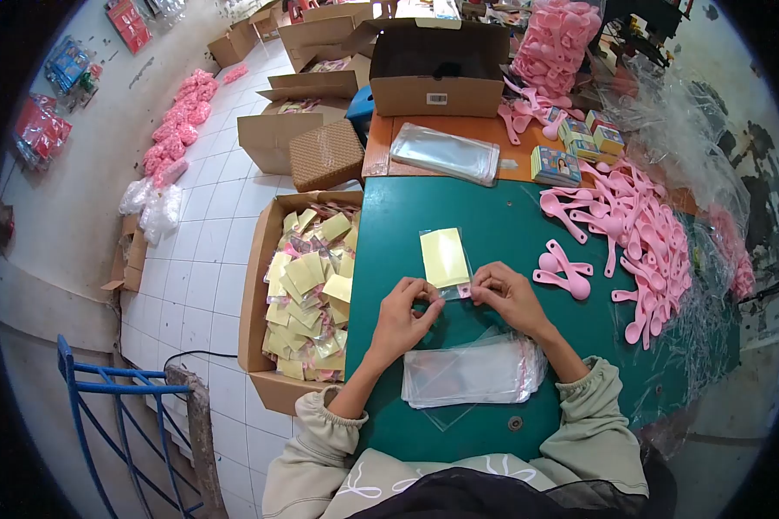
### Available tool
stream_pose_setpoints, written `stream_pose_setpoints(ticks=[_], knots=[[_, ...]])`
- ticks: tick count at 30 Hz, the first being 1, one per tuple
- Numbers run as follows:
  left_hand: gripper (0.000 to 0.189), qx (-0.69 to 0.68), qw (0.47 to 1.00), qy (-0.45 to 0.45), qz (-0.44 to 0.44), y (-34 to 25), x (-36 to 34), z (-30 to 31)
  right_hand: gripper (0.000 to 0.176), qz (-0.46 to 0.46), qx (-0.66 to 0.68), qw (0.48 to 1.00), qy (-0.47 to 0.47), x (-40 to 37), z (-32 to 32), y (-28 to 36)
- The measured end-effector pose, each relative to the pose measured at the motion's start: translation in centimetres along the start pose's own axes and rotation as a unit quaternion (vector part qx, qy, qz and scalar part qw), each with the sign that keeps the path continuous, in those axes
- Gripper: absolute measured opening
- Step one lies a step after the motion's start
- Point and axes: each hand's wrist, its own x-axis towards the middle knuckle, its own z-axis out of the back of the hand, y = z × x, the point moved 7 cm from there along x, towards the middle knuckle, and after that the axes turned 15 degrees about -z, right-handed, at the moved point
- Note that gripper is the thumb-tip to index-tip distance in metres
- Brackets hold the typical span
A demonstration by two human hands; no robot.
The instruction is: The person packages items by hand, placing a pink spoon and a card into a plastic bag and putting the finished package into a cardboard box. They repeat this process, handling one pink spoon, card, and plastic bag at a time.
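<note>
A clear plastic bag with a pale yellow card [443,258] in it lies on the green table [485,208], a bit of pink showing at its near end. My left hand [407,313] pinches the bag's near left corner. At the near right corner, the fingertips of my right hand [509,298] are closed on the same bag. Nearer to my body is a stack of empty clear bags [467,376]. Two pink spoons [564,275] lie crossed to the right of my right hand.
Left of the table stands a carton [273,385] full of packed yellow-card bags. A large heap of pink spoons [645,233] covers the table's right side. Farther back are more clear bags [446,154], small card stacks [556,166] and an open brown box [439,95].
</note>
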Motion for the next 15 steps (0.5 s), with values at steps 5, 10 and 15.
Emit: stream_pose_setpoints(ticks=[5,10,15], knots=[[0.014,-0.04,0.998,-0.033,0.037,1.2,0.0,-0.3,0.01,-0.05,0.074,0.996,-0.012,0.5,-0.1,-0.5],[0.019,-0.065,0.992,-0.071,0.077,1.6,0.0,-0.3,0.008,-0.051,0.075,0.995,-0.051,0.6,-0.1,-0.5],[0.021,-0.053,0.99,-0.078,0.104,1.0,0.2,-0.2,0.008,-0.056,0.076,0.993,-0.074,0.6,0.1,-0.2]])
